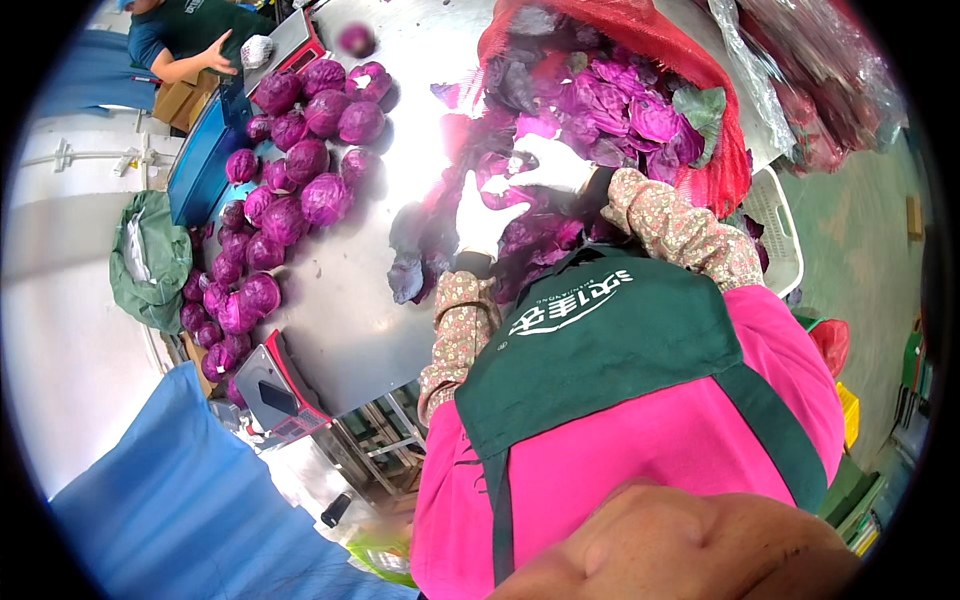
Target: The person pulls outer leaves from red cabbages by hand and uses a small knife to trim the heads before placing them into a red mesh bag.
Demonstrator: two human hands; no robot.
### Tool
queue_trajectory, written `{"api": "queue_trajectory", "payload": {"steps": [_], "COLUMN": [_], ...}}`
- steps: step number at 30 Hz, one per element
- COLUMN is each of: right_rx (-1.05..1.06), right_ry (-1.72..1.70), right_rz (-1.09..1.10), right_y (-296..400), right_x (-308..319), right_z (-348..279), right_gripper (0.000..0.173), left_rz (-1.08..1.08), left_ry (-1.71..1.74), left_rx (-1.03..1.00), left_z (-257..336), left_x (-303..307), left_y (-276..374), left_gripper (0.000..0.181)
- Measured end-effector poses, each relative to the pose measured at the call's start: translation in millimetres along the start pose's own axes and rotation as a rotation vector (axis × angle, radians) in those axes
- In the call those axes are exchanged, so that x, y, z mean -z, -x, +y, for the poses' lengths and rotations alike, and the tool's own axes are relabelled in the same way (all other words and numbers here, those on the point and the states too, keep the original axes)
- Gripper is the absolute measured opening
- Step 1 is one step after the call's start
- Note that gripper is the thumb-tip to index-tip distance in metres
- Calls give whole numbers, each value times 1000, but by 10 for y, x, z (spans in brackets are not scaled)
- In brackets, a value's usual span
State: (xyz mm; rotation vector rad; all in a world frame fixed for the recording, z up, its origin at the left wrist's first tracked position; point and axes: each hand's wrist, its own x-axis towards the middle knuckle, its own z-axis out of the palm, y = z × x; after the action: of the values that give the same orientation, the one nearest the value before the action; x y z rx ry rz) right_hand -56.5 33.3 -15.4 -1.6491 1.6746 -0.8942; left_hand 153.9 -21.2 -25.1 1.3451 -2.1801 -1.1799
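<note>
A red cabbage (505, 196) lies between my two white-gloved hands over the steel table (360, 300). My left hand (484, 219) cups it from the near left side, thumb and fingers spread around it. My right hand (553, 166) is bent over its far right side, fingertips close to a pale spot that looks like the stem end. Whether the right fingers pinch something small is unclear. Loose purple outer leaves (540, 232) lie under and around both hands. Beyond them a red mesh sack (720, 82) lies open, with many leaves (600, 97) in its mouth.
Several red cabbages (285, 217) cover the table's left side. A red-edged scale (281, 390) stands at the near left, another scale (281, 49) at the far left beside a co-worker's hand (219, 54). A white plastic basket (784, 232) is at right, below plastic-wrapped bundles (825, 67).
</note>
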Motion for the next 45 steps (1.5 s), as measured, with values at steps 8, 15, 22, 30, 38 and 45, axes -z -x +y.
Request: {"api": "queue_trajectory", "payload": {"steps": [8, 15, 22, 30, 38, 45], "right_rx": [94, -17, -43, -197, -391, -777], "right_ry": [-127, 53, -250, -234, 130, -389], "right_rz": [260, 51, 182, 292, 315, 98], "right_y": [68, -37, -11, 296, 471, 240], "right_x": [-185, -73, -202, 44, 377, -194], "right_z": [85, -45, 122, 124, 225, -104], "right_gripper": [44, 52, 35, 28, 55, 98], "left_rz": [-5, -38, -29, -33, 6, 41], "left_ry": [20, 8, 30, 73, 194, -11], "left_rx": [54, 58, 12, 59, 59, 41], "left_z": [22, -12, -102, -179, -138, 33], "left_x": [31, 72, 23, 33, 16, -112], "left_y": [-63, -79, -128, -234, -168, -124], "left_gripper": [125, 126, 126, 126, 120, 120]}}
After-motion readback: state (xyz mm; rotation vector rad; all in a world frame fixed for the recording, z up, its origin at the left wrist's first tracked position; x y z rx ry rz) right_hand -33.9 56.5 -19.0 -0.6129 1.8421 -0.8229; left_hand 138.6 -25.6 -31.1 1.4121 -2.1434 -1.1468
